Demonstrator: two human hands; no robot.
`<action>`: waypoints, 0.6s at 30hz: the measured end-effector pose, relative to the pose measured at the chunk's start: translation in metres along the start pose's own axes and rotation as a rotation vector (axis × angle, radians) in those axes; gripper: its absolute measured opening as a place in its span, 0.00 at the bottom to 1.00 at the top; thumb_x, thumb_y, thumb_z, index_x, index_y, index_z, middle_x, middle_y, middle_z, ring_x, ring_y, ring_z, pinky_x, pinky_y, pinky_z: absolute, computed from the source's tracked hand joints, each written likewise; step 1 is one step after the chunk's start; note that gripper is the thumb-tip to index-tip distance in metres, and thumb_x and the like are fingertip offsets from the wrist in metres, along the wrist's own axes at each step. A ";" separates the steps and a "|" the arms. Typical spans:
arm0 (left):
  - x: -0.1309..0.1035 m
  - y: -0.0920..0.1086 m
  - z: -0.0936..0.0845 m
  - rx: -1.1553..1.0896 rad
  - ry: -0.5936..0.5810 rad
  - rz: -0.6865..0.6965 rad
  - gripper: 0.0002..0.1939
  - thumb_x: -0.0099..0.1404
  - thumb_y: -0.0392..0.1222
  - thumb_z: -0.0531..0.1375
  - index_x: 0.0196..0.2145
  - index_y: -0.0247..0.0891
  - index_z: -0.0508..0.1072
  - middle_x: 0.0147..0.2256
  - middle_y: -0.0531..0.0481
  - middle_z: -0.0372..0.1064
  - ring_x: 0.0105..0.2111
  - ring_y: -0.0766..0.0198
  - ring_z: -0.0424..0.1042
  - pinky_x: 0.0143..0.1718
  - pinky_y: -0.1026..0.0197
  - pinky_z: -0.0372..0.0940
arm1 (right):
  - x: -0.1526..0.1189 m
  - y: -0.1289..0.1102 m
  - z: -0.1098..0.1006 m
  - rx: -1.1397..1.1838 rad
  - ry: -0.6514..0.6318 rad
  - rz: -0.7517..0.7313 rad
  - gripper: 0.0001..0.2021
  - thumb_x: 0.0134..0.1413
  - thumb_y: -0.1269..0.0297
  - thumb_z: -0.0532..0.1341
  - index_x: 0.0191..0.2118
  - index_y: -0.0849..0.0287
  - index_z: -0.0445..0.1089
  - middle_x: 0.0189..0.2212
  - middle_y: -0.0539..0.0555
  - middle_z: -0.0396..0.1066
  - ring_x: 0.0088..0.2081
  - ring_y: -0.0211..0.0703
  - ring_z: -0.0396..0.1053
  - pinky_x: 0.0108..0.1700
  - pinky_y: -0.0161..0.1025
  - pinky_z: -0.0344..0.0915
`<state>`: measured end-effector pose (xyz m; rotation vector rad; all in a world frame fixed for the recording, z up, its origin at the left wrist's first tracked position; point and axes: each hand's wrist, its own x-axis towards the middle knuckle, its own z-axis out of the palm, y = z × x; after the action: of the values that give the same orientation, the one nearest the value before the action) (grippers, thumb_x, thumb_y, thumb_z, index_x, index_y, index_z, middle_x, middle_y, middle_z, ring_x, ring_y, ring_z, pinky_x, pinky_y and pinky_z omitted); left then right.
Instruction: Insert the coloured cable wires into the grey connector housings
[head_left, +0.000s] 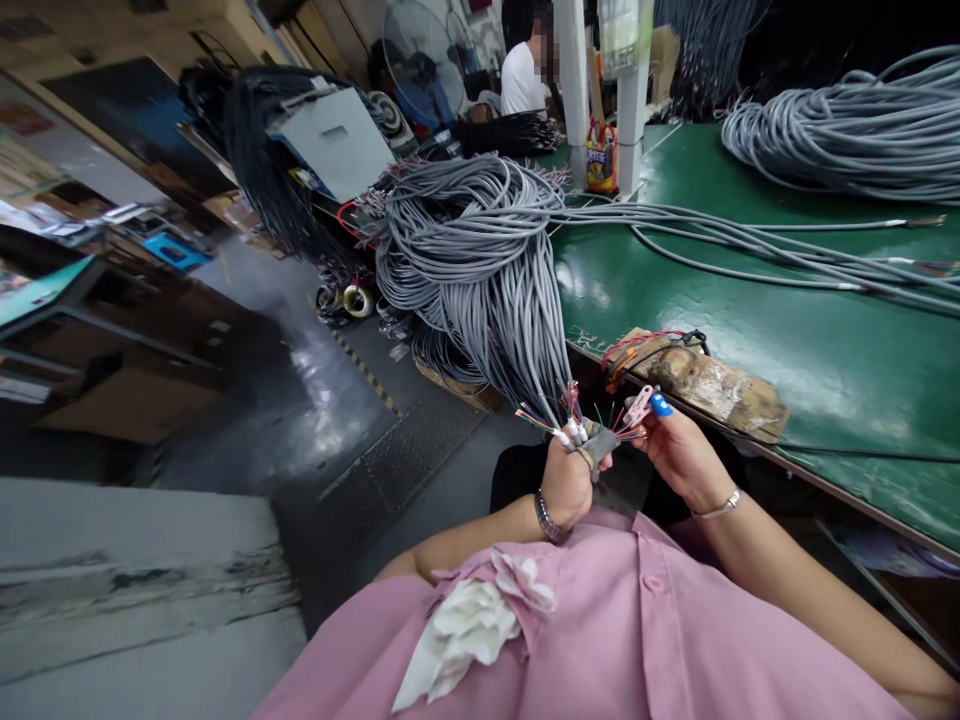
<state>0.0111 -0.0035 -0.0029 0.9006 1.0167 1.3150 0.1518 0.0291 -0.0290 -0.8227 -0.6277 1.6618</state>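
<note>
My left hand was closed around the ends of a bunch of grey cables, their thin coloured wires fanning out above my fingers. My right hand pinched a small pink tool just beside those ends, near more loose wires; blue tape was wrapped around one fingertip. Both hands were in front of my pink shirt, near the edge of the green counter.

From my left hand the cables ran up into a big heap at the counter's left end, hanging over the edge. A wooden block lay near my right hand, with red and black leads at its left end. Farther off were a thick cable coil, a red and yellow bag by a post, and a person in white near a fan.
</note>
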 end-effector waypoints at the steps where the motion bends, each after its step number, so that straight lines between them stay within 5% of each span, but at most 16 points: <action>1: 0.001 0.000 0.001 0.000 -0.002 -0.002 0.16 0.55 0.45 0.63 0.18 0.36 0.63 0.17 0.55 0.59 0.18 0.72 0.57 0.21 0.66 0.51 | 0.000 0.003 -0.001 -0.046 0.053 -0.070 0.12 0.51 0.52 0.64 0.30 0.57 0.73 0.25 0.50 0.70 0.24 0.35 0.62 0.27 0.34 0.61; 4: 0.002 -0.002 0.003 0.018 0.001 -0.022 0.15 0.55 0.45 0.63 0.19 0.36 0.64 0.17 0.55 0.60 0.18 0.72 0.58 0.22 0.66 0.52 | 0.002 0.009 -0.004 -0.144 0.163 -0.232 0.13 0.51 0.52 0.64 0.26 0.56 0.72 0.22 0.49 0.69 0.24 0.35 0.61 0.27 0.34 0.61; 10: 0.004 -0.005 0.004 0.011 0.028 -0.059 0.14 0.53 0.46 0.64 0.21 0.36 0.65 0.17 0.56 0.61 0.18 0.72 0.59 0.22 0.66 0.53 | 0.006 0.009 0.002 0.063 0.007 -0.009 0.18 0.49 0.44 0.62 0.31 0.56 0.74 0.27 0.52 0.72 0.27 0.38 0.66 0.29 0.36 0.64; 18: 0.004 -0.008 0.001 0.025 0.034 -0.038 0.12 0.54 0.44 0.63 0.21 0.36 0.65 0.17 0.55 0.61 0.18 0.72 0.59 0.22 0.66 0.53 | 0.009 0.009 0.007 0.185 0.066 -0.017 0.14 0.46 0.50 0.66 0.31 0.56 0.74 0.27 0.50 0.73 0.27 0.37 0.65 0.31 0.36 0.65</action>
<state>0.0142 -0.0001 -0.0108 0.8763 1.0737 1.2924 0.1395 0.0356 -0.0327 -0.7331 -0.4273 1.6424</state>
